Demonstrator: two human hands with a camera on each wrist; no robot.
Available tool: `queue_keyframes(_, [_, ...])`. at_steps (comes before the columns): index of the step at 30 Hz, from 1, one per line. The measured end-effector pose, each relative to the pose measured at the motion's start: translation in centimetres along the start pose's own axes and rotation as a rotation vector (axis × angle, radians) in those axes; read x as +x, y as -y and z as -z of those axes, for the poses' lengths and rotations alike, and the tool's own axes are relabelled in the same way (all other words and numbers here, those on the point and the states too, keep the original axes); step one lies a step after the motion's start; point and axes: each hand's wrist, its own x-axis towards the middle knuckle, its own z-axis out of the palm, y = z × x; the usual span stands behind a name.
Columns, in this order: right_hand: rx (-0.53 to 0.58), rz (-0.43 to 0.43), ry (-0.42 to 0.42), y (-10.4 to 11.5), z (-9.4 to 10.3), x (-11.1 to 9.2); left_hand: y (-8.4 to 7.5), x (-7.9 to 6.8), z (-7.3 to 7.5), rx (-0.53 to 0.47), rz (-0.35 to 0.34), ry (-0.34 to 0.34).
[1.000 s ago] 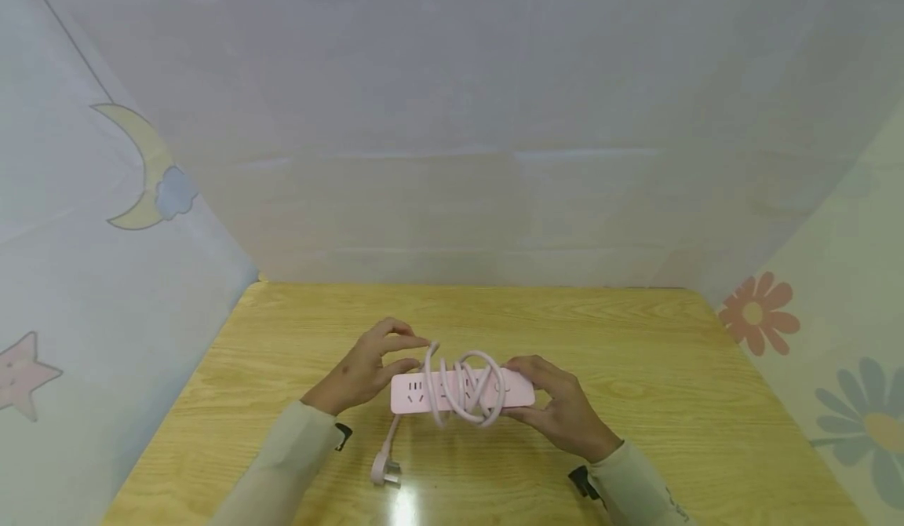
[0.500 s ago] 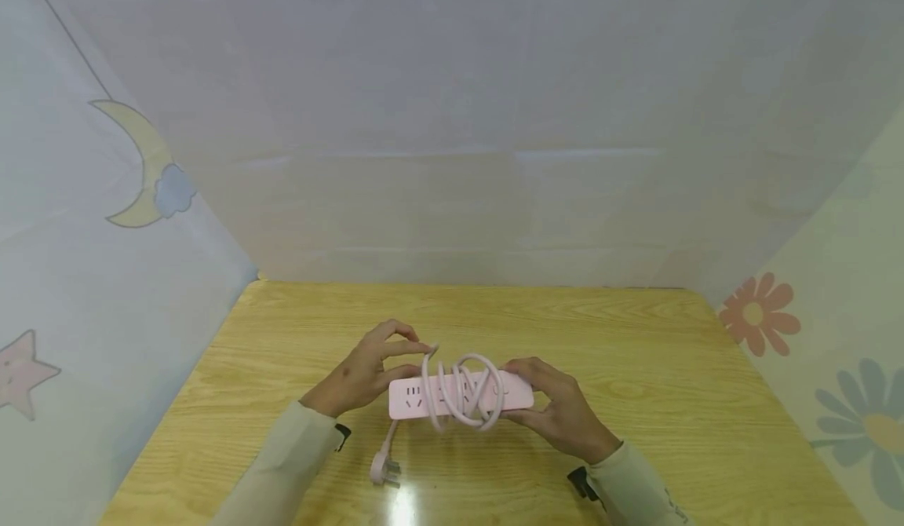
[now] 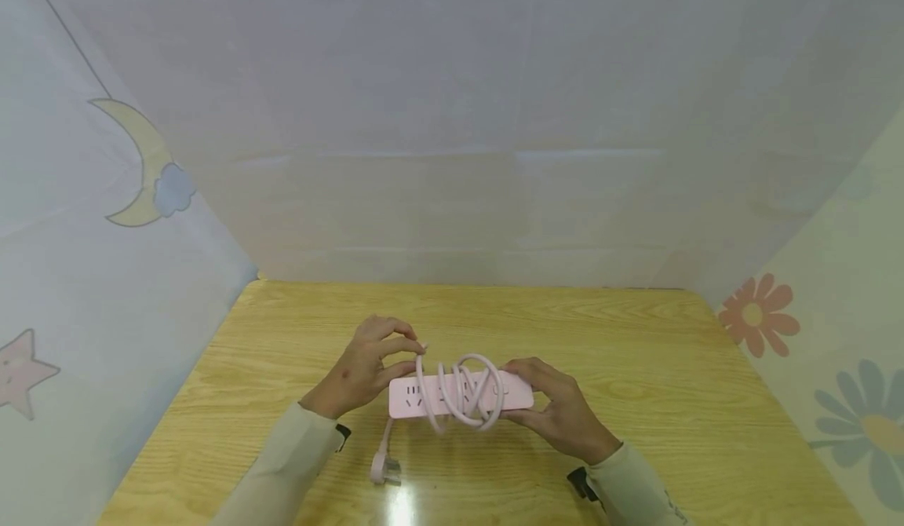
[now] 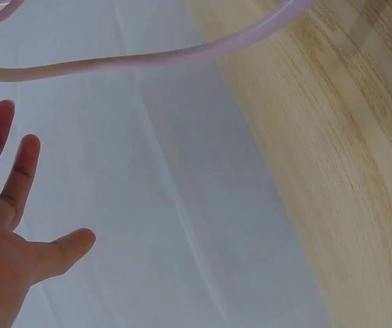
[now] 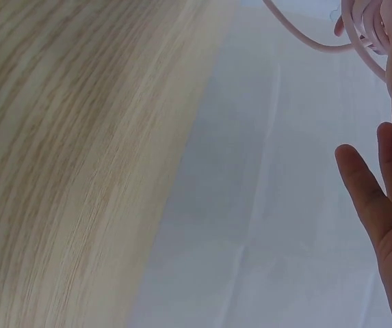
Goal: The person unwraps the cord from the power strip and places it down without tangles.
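A pink power strip (image 3: 519,390) with its pink cord (image 3: 461,412) looped several times around it is held up over the table in the head view. My right hand (image 3: 561,408) grips the strip's right end, thumb at the near side and fingers at the far side. At the left end, my left hand (image 3: 367,365) pinches a loop of the cord between its thumb side and index finger. The plug (image 3: 384,469) hangs below the strip's left end. In the left wrist view, the cord (image 4: 148,60) runs from the left fingertips, with the other fingers spread.
The wooden table (image 3: 297,314) lies beneath both hands. A pale cloth backdrop (image 3: 452,196) rises behind its far edge, and patterned side cloths with a moon (image 3: 144,165) and flowers (image 3: 759,314) flank it. Both wrists bear black straps (image 3: 583,483).
My left hand has shifted slightly left, drawing the pinched cord loop toward the strip's left end. The strip has dipped a little on its left side; the right hand stays nearly still.
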Motion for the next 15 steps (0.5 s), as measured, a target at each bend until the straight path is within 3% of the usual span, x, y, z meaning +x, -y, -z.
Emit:
queue_keyframes(6, [0.013, -0.026, 0.011, 0.11, -0.10, 0.00, -0.38, 0.14, 0.22, 0.024, 0.025, -0.010])
queue_keyframes(15, [0.025, -0.055, 0.026, 0.21, -0.10, 0.03, -0.47, 0.16, 0.51, 0.057, 0.006, -0.056])
